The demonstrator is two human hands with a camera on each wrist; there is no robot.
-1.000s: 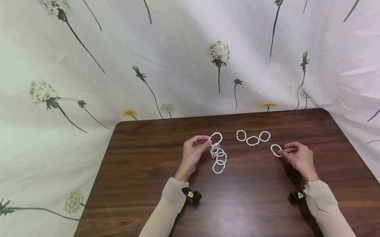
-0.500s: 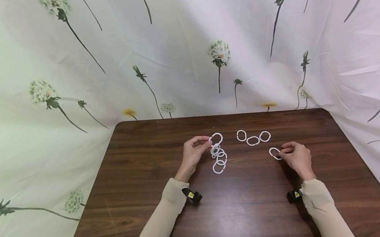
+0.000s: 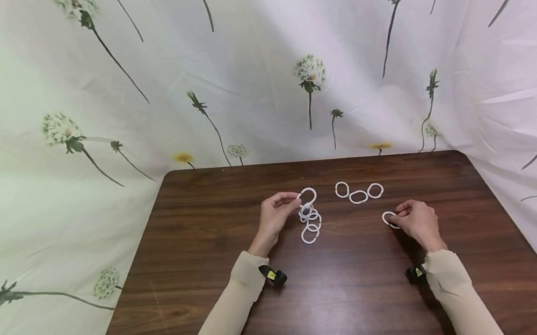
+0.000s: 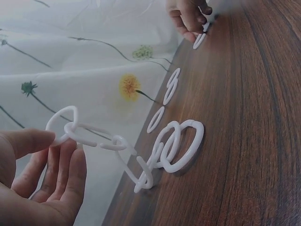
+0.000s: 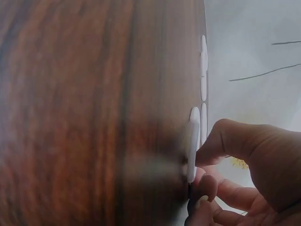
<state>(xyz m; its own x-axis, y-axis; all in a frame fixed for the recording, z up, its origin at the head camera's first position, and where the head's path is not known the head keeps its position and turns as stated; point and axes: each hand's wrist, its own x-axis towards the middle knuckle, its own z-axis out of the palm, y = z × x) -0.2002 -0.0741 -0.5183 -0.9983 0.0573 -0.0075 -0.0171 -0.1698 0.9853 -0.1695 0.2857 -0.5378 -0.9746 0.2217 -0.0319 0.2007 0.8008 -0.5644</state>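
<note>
One loose white ring (image 3: 390, 219) sits pinched between the thumb and fingertips of the right hand (image 3: 414, 222), low against the tabletop (image 3: 358, 288); the right wrist view shows it edge-on, thumb pressed on its rim. Across from it, the left hand (image 3: 273, 218) pinches the top link of the chain (image 3: 309, 215) between thumb and forefinger, lifted off the wood while the lower links trail down and rest flat just beside those fingers.

To do this well, I'd say: keep the chain's top link held steady and raised, turn the loose ring so its gap faces that link, and bring it across without dragging the lying links.

Count time. Three more single rings (image 3: 358, 193) lie in a short row between the two hands, beyond the fingertips, toward the flowered cloth (image 3: 96, 97). The chain looks like roughly six links, though they overlap too much to be sure. Two hands, two beige sleeves (image 3: 229, 311), a small black wrist camera (image 3: 273, 276) on each.
</note>
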